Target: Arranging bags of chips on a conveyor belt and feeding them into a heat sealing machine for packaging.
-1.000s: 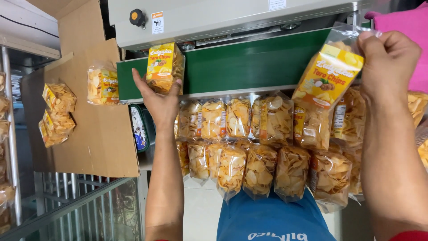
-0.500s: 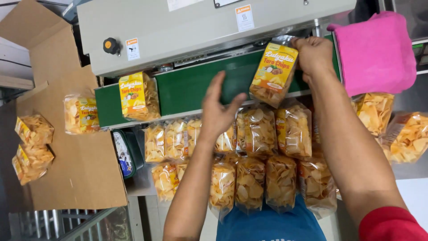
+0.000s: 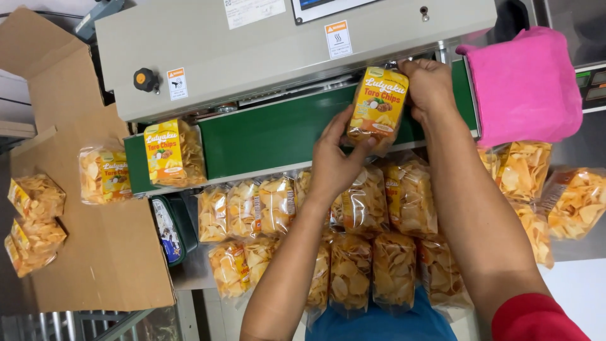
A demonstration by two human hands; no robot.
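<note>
Both hands hold one clear bag of yellow chips with a yellow label [image 3: 379, 104] upright on the green conveyor belt [image 3: 271, 136] of a grey sealing machine [image 3: 284, 50]. My right hand [image 3: 429, 85] grips the bag's top at the machine's slot. My left hand [image 3: 338, 158] supports its lower left side. Another labelled chip bag [image 3: 170, 155] stands on the belt's left end. A third bag [image 3: 101, 177] lies past the belt on cardboard.
Several unsealed chip bags [image 3: 353, 252] lie in rows below the belt, more at the right [image 3: 555, 189]. A pink cloth [image 3: 527, 85] hangs at the machine's right end. An open cardboard box [image 3: 82, 252] at left holds sealed bags [image 3: 31, 221].
My right hand has carried the bag left along the belt and stood it upright. My left hand left the earlier bag and came across to hold this one. The earlier bag rode left.
</note>
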